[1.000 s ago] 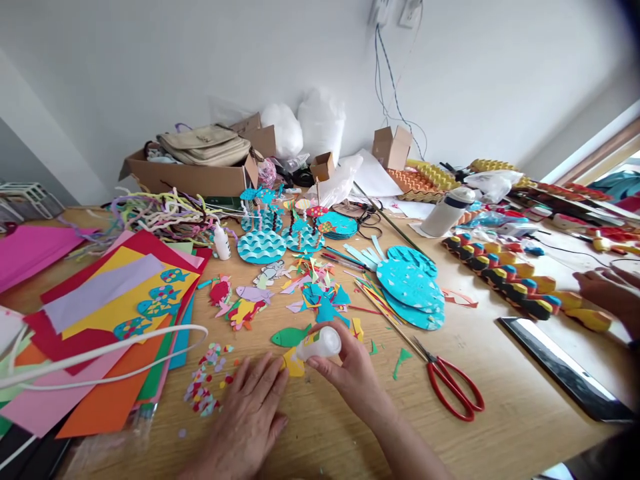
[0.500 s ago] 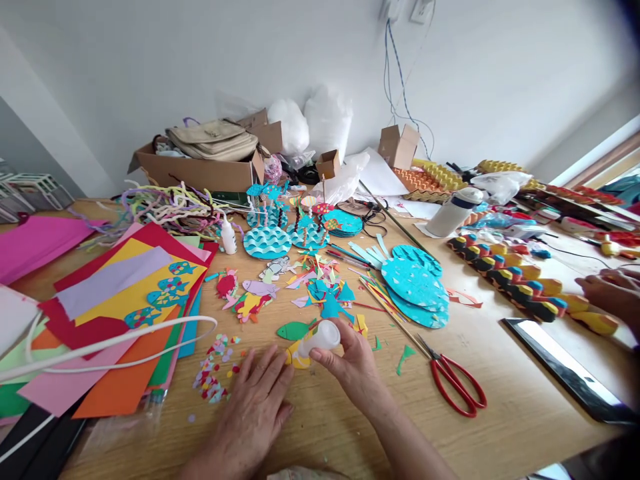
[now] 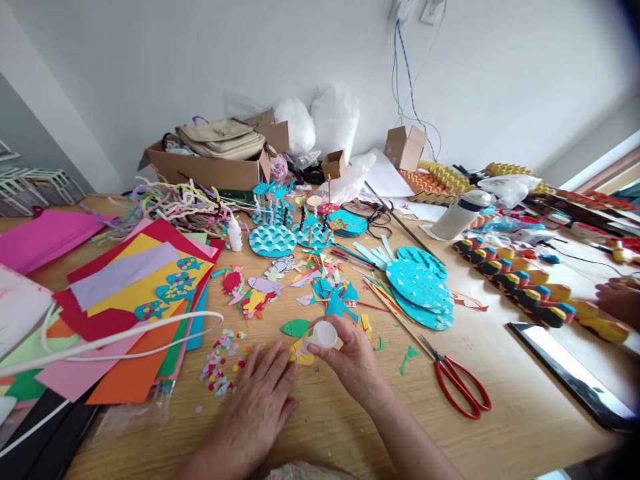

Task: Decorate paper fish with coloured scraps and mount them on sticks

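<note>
My right hand (image 3: 353, 360) is wrapped round a small white translucent bottle (image 3: 324, 335), tipped with its round base toward me. Beneath the bottle lies a yellow paper piece (image 3: 303, 353), partly hidden by it. My left hand (image 3: 263, 393) rests flat on the table, fingers spread, its fingertips beside the yellow piece. A green paper fish (image 3: 295, 327) lies just beyond. Small coloured paper dots (image 3: 220, 367) are scattered left of my left hand.
Red-handled scissors (image 3: 463, 387) and a black tablet (image 3: 570, 377) lie at right. Coloured sheets (image 3: 125, 347) and a white cable cover the left. Blue paper ovals (image 3: 420, 287) and scraps lie ahead. Another person's hand (image 3: 617, 297) shows at the right edge.
The bottle in my right hand has tipped more upright, its base turned further toward me. The whole view has shifted slightly; my left hand stays flat on the table.
</note>
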